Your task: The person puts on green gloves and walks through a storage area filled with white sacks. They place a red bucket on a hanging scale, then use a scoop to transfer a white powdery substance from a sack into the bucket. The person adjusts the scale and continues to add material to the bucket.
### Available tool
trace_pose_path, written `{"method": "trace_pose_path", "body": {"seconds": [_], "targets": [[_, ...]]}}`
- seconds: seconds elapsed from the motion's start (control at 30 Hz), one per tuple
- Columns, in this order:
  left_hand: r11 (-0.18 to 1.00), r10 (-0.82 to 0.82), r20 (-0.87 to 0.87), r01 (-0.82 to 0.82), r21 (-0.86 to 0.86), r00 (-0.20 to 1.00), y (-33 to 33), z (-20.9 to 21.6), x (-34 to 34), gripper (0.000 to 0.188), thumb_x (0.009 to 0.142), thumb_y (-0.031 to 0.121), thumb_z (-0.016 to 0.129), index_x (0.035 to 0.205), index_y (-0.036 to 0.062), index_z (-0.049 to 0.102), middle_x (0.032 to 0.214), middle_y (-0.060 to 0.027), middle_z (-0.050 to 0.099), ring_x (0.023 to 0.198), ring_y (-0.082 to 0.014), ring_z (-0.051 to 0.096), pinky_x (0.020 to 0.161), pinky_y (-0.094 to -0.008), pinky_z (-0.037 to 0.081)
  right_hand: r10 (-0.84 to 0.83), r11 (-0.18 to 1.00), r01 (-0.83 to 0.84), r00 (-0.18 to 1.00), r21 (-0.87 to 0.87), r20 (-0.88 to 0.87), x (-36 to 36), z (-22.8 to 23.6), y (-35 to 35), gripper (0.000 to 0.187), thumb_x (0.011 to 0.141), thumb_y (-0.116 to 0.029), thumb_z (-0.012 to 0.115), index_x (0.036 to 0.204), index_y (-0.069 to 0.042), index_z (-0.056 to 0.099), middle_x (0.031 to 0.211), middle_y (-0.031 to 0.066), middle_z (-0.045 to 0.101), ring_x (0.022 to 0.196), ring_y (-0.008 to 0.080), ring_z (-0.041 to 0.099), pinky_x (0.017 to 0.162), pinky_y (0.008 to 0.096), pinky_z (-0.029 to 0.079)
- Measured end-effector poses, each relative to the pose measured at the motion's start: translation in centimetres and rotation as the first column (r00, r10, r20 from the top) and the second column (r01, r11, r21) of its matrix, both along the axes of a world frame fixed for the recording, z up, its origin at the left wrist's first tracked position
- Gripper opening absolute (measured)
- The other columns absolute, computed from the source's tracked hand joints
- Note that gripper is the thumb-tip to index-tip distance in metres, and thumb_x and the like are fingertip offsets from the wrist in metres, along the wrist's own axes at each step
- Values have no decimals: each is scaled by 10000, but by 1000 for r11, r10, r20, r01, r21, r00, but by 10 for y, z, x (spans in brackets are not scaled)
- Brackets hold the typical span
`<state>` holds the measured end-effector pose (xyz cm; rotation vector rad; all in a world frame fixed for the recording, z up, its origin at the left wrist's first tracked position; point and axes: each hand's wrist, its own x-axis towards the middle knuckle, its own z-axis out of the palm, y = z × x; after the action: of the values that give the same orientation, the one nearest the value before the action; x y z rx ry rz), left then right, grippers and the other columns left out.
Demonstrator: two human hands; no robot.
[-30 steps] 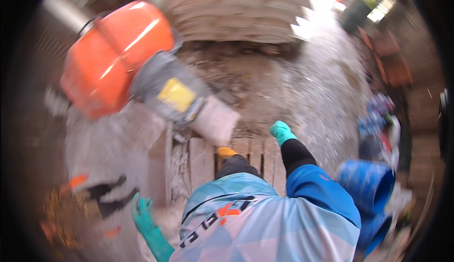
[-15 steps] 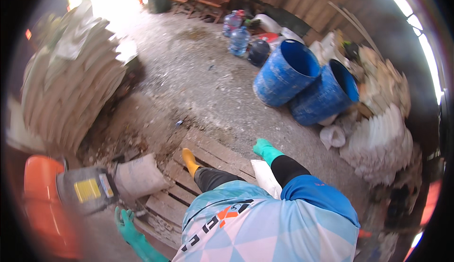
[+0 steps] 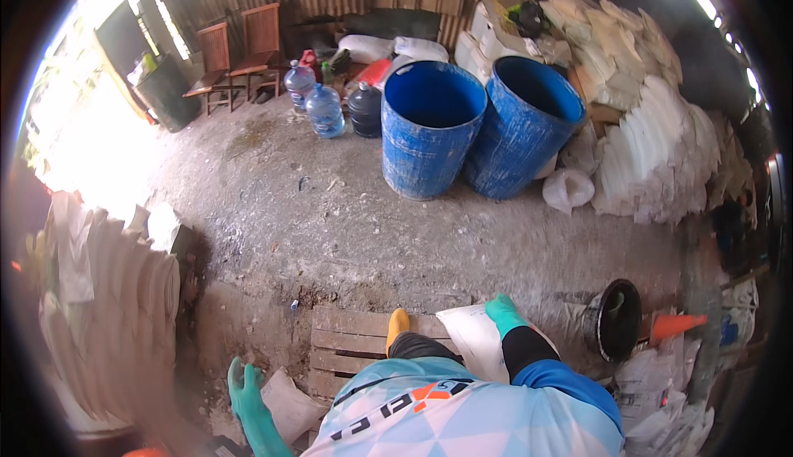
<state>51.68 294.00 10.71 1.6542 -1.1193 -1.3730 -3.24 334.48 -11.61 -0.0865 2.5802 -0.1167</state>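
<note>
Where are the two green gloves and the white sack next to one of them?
Left hand (image 3: pixel 242 388), head view, on the back of the green glove.
Right hand (image 3: pixel 502 312), head view, on the glove's palm area.
White sack (image 3: pixel 475 337), head view, on its flat upper face.

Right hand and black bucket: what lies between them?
In the head view, only a grey sack lies between the right hand and the black bucket.

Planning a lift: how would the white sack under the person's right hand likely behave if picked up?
The white sack lies flat and creased across the wooden pallet, so it probably flops and sags rather than holding shape. It looks thin, so likely light. The gloved right hand should grip its woven-looking surface fairly well.
</note>
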Motion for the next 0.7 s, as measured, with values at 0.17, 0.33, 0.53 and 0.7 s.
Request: {"method": "trace_pose_path", "body": {"seconds": [0.17,0.33,0.53,0.7], "targets": [[925,-377,193,379,27,906,-69,27,-167,576,1021,195,728,1555,109,532,1092,-79,708,946,-155,673,894,-307,534,-150,982,155,987,-110,55,-56,-12,6,501,917,-384,661,1227,1,737,1293,287,699,1255,445,650,1066,510,515],[845,-526,203,535,13,826,-109,32,-297,578,1008,219,741,1548,130,555,1079,-66,719,933,-145,663,918,-295,503,-6,990,4,1000,-138,-14,-91,-42,48,446,946,-355,648,1258,-46,725,1195,283,724,1076,426,710,959,501,569],[710,-676,387,695,114,627,-151,-21,-421,594,963,385,762,1514,225,608,1073,-75,765,939,-190,712,889,-361,555,-254,949,246,967,-196,-17,-66,-97,135,425,893,-214,681,1266,-15,719,939,224,755,684,336,728,618,442,590],[590,-729,482,803,83,486,-204,-76,-550,601,947,434,754,1494,223,621,1095,-89,788,1001,-231,745,925,-391,559,-403,914,381,891,141,206,-53,-114,163,473,953,-371,679,1320,-76,721,1317,208,720,1263,370,668,1088,461,502]]}}
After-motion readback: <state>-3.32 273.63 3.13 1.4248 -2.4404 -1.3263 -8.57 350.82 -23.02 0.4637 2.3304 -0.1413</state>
